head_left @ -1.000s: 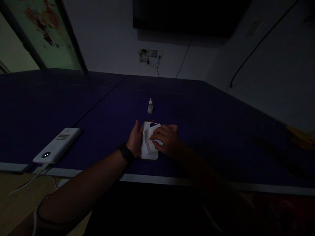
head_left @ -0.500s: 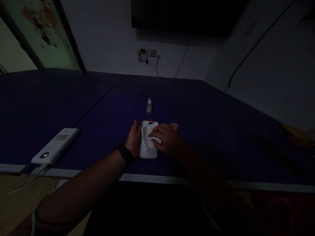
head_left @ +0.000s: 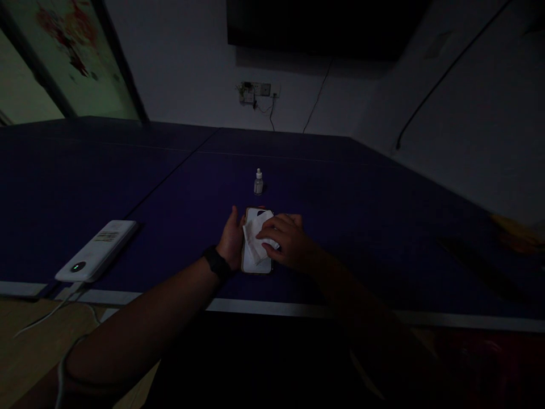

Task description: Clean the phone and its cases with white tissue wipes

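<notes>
Left hand (head_left: 230,243) is holding phone (head_left: 264,266) along its left edge; right hand (head_left: 290,241) is pinching white wipe (head_left: 252,238) over it (dropper bottle (head_left: 258,185) standing apart, beyond far edge).

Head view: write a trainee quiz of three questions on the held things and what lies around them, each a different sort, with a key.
1. What does the right hand hold against the phone?
2. True or false, of the dropper bottle: it lies on its side.
3. Where is the white block with the lit display, as the person sees it?
A) right of the phone
B) left of the phone
C) underneath the phone

Key:
1. A thin white sheet; whether tissue or cloth is too dim to tell.
2. False; it stands upright.
3. B
</notes>
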`<action>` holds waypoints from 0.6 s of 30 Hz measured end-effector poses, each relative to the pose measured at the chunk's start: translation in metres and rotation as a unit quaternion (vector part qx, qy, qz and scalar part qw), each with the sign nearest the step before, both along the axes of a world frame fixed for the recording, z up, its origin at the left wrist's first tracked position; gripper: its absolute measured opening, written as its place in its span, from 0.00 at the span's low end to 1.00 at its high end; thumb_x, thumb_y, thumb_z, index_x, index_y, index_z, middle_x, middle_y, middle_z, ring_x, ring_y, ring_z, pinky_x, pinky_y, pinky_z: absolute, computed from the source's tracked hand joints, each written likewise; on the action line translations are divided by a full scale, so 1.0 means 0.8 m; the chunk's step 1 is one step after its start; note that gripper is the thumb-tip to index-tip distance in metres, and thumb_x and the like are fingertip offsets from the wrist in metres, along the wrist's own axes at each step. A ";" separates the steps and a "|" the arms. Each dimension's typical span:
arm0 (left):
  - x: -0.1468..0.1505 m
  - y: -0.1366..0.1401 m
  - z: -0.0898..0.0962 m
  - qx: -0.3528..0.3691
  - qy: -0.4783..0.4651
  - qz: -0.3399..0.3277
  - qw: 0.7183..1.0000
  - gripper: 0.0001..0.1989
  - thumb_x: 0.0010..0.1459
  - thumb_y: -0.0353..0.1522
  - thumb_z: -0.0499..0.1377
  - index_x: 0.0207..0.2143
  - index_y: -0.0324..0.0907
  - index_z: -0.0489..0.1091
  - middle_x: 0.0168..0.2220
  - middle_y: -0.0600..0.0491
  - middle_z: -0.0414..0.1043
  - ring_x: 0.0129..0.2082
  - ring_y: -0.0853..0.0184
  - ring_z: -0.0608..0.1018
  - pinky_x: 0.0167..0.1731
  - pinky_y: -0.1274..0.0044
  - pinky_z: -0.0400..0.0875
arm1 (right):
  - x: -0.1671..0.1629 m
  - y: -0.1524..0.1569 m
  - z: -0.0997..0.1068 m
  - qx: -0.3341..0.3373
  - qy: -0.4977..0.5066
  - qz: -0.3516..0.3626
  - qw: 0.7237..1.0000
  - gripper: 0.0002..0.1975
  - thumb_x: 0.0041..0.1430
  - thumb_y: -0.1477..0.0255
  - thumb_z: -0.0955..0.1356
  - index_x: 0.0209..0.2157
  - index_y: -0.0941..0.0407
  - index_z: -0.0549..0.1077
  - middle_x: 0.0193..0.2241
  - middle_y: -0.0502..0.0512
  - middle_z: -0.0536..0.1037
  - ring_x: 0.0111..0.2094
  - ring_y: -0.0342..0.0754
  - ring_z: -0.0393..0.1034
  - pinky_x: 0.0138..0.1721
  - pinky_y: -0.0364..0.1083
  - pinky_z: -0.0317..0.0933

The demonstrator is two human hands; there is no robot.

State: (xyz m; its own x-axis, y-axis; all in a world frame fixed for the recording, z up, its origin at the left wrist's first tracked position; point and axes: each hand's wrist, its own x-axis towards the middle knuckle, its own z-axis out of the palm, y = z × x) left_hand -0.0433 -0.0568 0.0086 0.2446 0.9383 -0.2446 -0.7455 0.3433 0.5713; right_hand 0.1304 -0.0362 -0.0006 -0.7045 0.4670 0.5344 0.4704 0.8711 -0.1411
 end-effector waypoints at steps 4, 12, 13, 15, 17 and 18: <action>-0.001 0.000 -0.001 0.000 -0.007 0.002 1.000 0.35 0.71 0.53 0.39 0.55 0.38 0.73 0.43 0.43 0.81 0.42 0.55 0.83 0.45 0.66 0.74 | -0.002 -0.002 0.000 0.007 -0.007 0.022 1.000 0.09 0.62 0.74 0.71 0.44 0.52 0.79 0.44 0.54 0.80 0.49 0.54 0.68 0.49 0.54 0.46; -0.001 0.002 -0.003 0.002 -0.013 0.001 1.000 0.35 0.71 0.53 0.38 0.56 0.38 0.73 0.46 0.43 0.80 0.41 0.57 0.83 0.45 0.67 0.74 | -0.002 -0.002 0.005 0.051 -0.018 -0.054 0.997 0.07 0.63 0.72 0.70 0.43 0.51 0.79 0.44 0.53 0.82 0.49 0.54 0.67 0.47 0.56 0.42; 0.000 0.002 -0.003 0.004 -0.010 -0.001 1.000 0.35 0.71 0.53 0.39 0.57 0.38 0.72 0.46 0.42 0.80 0.42 0.56 0.83 0.46 0.66 0.74 | -0.001 -0.001 0.005 0.052 -0.023 -0.058 0.997 0.06 0.63 0.72 0.70 0.42 0.51 0.79 0.44 0.53 0.82 0.49 0.55 0.67 0.47 0.56 0.42; 0.000 0.002 -0.004 0.008 -0.007 -0.004 1.000 0.35 0.70 0.53 0.39 0.58 0.38 0.72 0.45 0.42 0.81 0.43 0.55 0.83 0.46 0.65 0.74 | 0.001 -0.002 0.006 0.052 -0.034 -0.048 0.997 0.04 0.63 0.71 0.71 0.39 0.51 0.78 0.42 0.52 0.82 0.50 0.56 0.65 0.47 0.56 0.42; 0.000 0.001 -0.004 0.006 -0.005 -0.006 1.000 0.36 0.70 0.53 0.39 0.57 0.38 0.72 0.44 0.42 0.81 0.43 0.54 0.83 0.46 0.64 0.75 | 0.000 -0.003 0.006 0.049 -0.044 -0.028 0.997 0.03 0.62 0.71 0.71 0.38 0.51 0.78 0.41 0.52 0.83 0.50 0.56 0.65 0.47 0.56 0.42; 0.000 0.001 -0.004 0.004 -0.006 -0.006 1.000 0.36 0.70 0.53 0.39 0.57 0.38 0.73 0.43 0.42 0.81 0.42 0.54 0.83 0.46 0.64 0.75 | -0.001 -0.004 0.006 0.049 -0.047 -0.022 0.997 0.03 0.62 0.70 0.71 0.38 0.51 0.78 0.41 0.52 0.83 0.50 0.56 0.65 0.47 0.56 0.42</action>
